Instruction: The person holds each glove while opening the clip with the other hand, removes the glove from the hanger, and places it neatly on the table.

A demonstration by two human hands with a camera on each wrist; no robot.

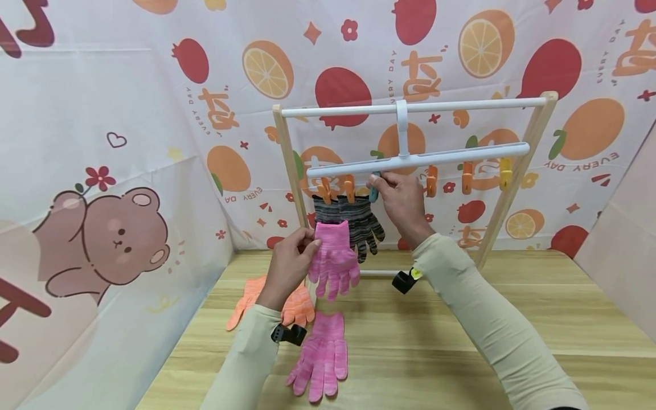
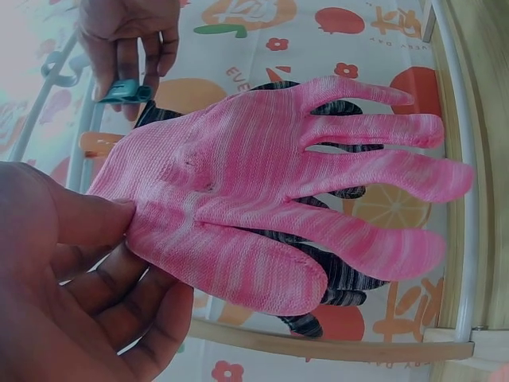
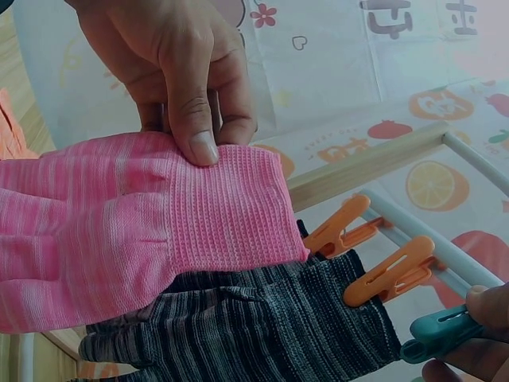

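My left hand (image 1: 289,262) pinches a pink knit glove (image 1: 335,256) by the side of its cuff, thumb in front; the glove's fingers hang down. Behind it, black-and-grey striped gloves (image 1: 366,222) hang from orange clothespins (image 3: 394,270) on a white hanger (image 1: 420,161). Up at the hanger, my right hand (image 1: 405,202) pinches a teal clothespin (image 3: 441,330) between thumb and fingers. The teal clothespin's tip is at the corner of a striped cuff; whether it bites the cloth I cannot tell. The pink glove partly covers the striped ones.
A second pink glove (image 1: 323,356) lies flat on the wooden table (image 1: 410,353). Orange gloves (image 1: 297,307) lie behind my left forearm. The hanger hooks over a rack's white top bar (image 1: 338,111); more orange and yellow clothespins (image 1: 505,174) hang at its right.
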